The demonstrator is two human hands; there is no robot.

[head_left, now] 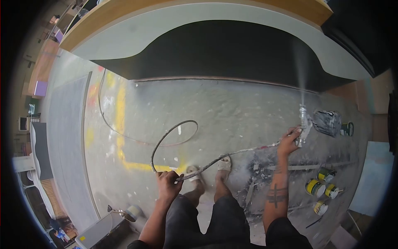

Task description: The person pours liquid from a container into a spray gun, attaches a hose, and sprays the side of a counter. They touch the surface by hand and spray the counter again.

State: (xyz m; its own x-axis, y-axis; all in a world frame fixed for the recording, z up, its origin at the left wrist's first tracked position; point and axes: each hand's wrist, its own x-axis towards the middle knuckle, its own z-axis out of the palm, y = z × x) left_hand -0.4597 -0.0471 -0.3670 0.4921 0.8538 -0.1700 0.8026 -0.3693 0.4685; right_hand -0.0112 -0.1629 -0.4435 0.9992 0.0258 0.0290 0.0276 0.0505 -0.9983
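My right hand (291, 139) is wrapped round a metal spray gun (303, 120). A pale mist fans out from its nozzle toward the right part of a dark, curved panel (224, 50) with a light grey border. My left hand (169, 182) is closed on a dark hose (215, 160), which runs across to the gun and also loops over the floor. Just right of the gun is a paint-smeared dark container (327, 123).
Several paint cans (315, 187) stand on the floor at the lower right, near a splattered dark sheet. A long grey panel (68, 141) lies at the left. At the lower left is a grey box (103, 230). The hose crosses the floor before my feet.
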